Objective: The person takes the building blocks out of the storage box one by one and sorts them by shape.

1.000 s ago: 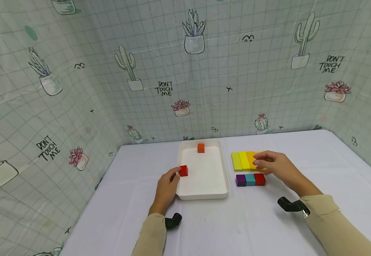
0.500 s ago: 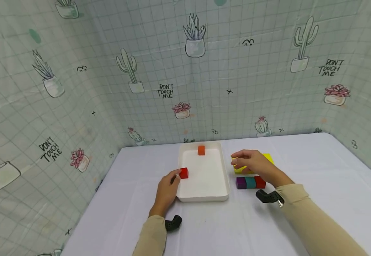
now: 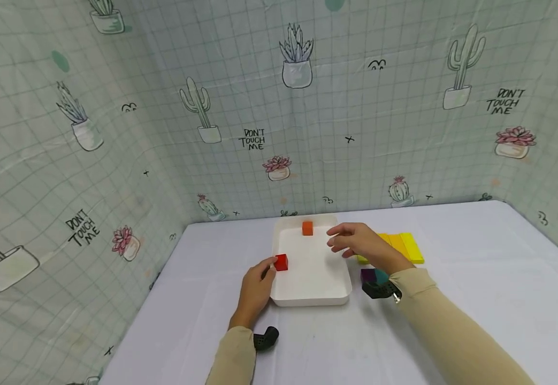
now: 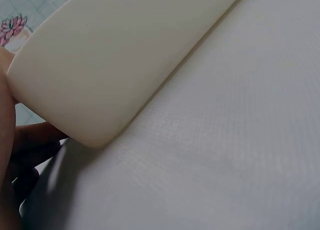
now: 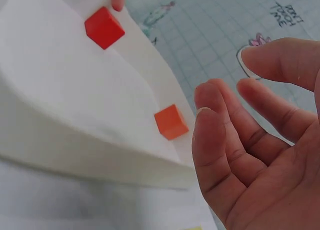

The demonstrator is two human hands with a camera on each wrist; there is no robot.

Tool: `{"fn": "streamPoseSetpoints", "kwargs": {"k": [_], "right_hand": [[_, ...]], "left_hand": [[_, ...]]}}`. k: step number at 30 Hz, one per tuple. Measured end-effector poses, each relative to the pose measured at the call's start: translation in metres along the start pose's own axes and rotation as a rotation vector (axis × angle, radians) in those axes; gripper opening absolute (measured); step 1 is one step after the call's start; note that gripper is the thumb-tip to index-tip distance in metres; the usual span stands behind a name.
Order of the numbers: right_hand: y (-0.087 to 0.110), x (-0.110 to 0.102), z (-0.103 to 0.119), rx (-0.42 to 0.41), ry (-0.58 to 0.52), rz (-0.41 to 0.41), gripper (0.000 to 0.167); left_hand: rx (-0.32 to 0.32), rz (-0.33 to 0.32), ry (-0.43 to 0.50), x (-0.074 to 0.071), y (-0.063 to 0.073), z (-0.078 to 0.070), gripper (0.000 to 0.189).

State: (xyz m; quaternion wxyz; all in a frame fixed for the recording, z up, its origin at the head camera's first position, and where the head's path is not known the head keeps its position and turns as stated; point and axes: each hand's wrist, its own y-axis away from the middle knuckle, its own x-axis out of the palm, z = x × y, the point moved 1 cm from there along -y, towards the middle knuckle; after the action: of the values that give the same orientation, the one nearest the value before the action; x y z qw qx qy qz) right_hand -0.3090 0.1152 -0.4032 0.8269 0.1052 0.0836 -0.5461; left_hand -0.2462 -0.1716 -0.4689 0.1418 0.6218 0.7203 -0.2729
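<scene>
A shallow white tray point(image 3: 312, 301) lies on the table with a red cube point(image 3: 282, 262) by its left wall and an orange cube point(image 3: 307, 228) near the far end. My left hand point(image 3: 254, 289) grips the tray's left rim; one fingertip reaches over it beside the red cube. In the left wrist view, other fingers point(image 4: 37, 137) show along the outside of the wall. My right hand point(image 3: 365, 247) hovers over the tray's right side, fingers loosely bent. Nothing lies between its thumb and fingers in the right wrist view.
Right of the tray lies a row of yellow blocks point(image 3: 410, 247), partly behind my right hand. A purple cube point(image 3: 367, 275) and a teal cube point(image 3: 381, 276) sit in front of them, partly covered by the right wrist. A cactus-print cloth point(image 3: 307, 117) hangs behind the table.
My right hand has moved left from above the yellow blocks to over the tray's right side. My left hand stays at the tray's left rim, and both cubes in the tray keep their places.
</scene>
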Motion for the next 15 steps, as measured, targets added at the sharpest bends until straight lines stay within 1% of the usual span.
{"fn": "streamPoseSetpoints", "kwargs": {"k": [7,10,15], "right_hand": [[-0.021,0.026,0.007,0.037,-0.05,0.042,0.043],[-0.028,0.037,0.008,0.043,-0.035,0.06,0.045],[-0.037,0.052,0.006,0.058,-0.024,0.076,0.043]], "left_hand": [[-0.015,0.006,-0.008,0.0,-0.001,0.0,0.034],[-0.019,0.009,-0.003,-0.001,-0.002,-0.001,0.034],[-0.029,0.01,-0.015,0.0,-0.002,-0.002,0.034]]}}
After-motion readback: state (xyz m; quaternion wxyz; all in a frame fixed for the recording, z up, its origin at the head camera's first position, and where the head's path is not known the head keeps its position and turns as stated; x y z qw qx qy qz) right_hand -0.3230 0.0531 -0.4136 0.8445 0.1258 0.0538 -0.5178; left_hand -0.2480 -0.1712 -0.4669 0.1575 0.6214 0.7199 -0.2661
